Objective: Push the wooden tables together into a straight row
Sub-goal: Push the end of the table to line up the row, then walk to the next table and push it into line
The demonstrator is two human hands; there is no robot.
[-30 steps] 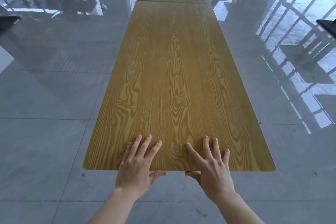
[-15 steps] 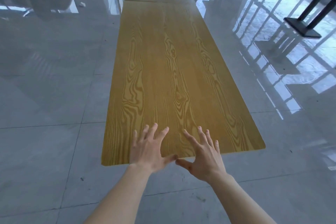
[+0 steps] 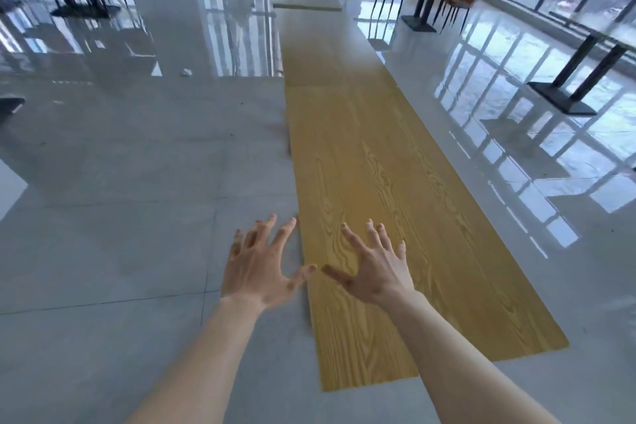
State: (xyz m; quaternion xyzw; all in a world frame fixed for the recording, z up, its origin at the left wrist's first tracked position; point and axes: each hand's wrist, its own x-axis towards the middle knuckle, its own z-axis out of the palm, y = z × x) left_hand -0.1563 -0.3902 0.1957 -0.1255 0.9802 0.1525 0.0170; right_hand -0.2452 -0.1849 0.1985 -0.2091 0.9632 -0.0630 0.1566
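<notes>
Both hands (image 3: 261, 268) (image 3: 375, 268) spread wide, empty, above my wooden table (image 3: 395, 217); its legs are hidden; glossy grey floor (image 3: 137, 182) around.

L hand (image 3: 260, 270) spread, R hand (image 3: 373, 268) spread, over wooden table (image 3: 395, 203)

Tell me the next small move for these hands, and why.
Probably lower both palms back onto the nearest wooden table. The left hand hangs open over the floor beside its edge, and the right hand is spread above the top; neither is gripping anything.
</notes>
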